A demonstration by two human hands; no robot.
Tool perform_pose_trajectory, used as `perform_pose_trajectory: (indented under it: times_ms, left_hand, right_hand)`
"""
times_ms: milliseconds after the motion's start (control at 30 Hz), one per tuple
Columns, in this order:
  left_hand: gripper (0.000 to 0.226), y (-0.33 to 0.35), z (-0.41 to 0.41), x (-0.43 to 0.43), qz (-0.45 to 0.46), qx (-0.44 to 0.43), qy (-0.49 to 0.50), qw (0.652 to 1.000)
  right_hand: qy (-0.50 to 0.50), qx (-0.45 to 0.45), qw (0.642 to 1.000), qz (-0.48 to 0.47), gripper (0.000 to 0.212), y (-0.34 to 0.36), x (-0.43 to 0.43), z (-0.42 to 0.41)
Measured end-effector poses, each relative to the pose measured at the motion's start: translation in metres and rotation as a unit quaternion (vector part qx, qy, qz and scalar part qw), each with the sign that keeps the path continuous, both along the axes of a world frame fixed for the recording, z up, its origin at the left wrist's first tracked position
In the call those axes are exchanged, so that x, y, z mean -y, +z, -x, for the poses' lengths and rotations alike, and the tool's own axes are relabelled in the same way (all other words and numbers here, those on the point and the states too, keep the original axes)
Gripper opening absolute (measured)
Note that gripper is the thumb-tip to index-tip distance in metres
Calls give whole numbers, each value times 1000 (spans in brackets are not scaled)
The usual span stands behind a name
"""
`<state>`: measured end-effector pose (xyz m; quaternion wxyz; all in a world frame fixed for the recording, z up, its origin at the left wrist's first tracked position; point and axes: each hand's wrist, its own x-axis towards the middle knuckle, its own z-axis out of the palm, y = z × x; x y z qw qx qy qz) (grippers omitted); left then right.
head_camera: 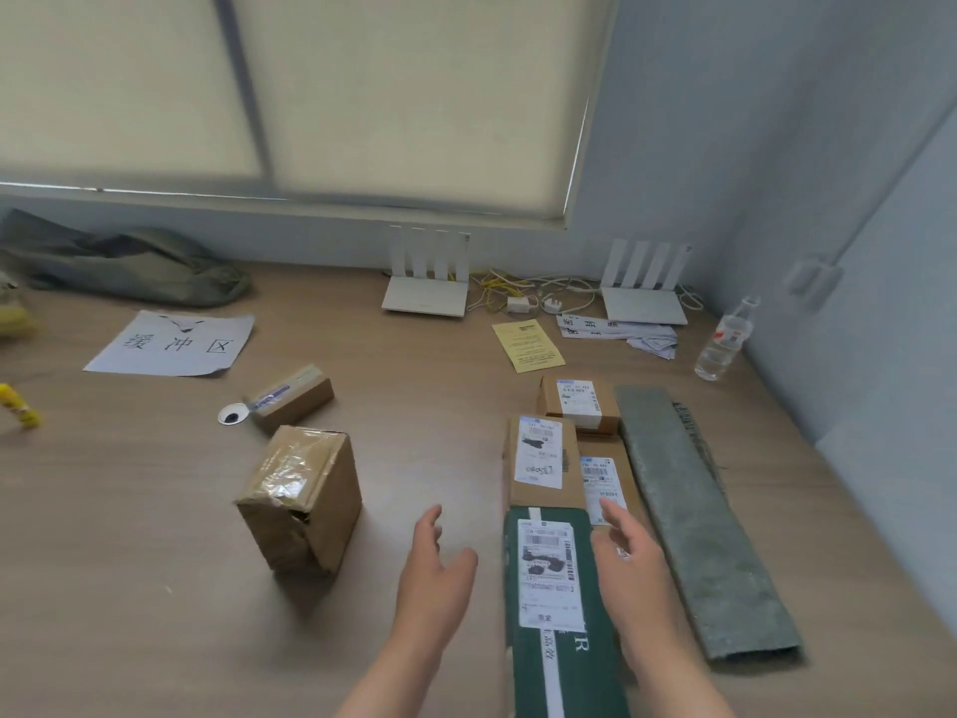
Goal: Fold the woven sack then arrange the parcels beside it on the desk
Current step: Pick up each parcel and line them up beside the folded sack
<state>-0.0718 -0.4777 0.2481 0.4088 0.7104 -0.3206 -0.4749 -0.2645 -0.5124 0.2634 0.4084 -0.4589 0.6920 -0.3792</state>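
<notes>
We note the folded woven sack (pixel 694 515) lying flat at right on the surface (pixel 440 406), parcels just left of it. Green parcel (pixel 562 608) sits nearest; our left hand (pixel 435 567) and right hand (pixel 629 557) flank it, fingers apart, holding nothing. Taped box (pixel 300 500) stands well left.

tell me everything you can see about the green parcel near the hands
The green parcel is a long, flat, dark green box lying on the desk, its near end cut off by the frame's bottom edge. A white shipping label with barcodes covers its far half; a white stripe and white lettering run along its top. Its far end meets a brown parcel. The left hand and right hand flank it, open; contact is unclear.
</notes>
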Motion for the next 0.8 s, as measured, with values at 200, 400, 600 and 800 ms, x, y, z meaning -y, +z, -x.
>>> perform_pose_trajectory:
  times_ms: [200, 400, 600, 800]
  left_hand:
    - [64, 23, -120, -7, 66, 45, 16, 997]
    - [45, 24, -230, -20, 89, 39, 120, 988]
    - [35, 21, -281, -15, 93, -3, 154, 984]
    - [36, 8, -299, -4, 47, 9, 109, 993]
  right_hand:
    - [63, 60, 996, 3, 45, 19, -9, -123]
    - [96, 85, 992, -7, 44, 16, -10, -234]
    - [113, 96, 987, -57, 42, 19, -5, -301]
    - [93, 110, 986, -84, 31, 17, -2, -327]
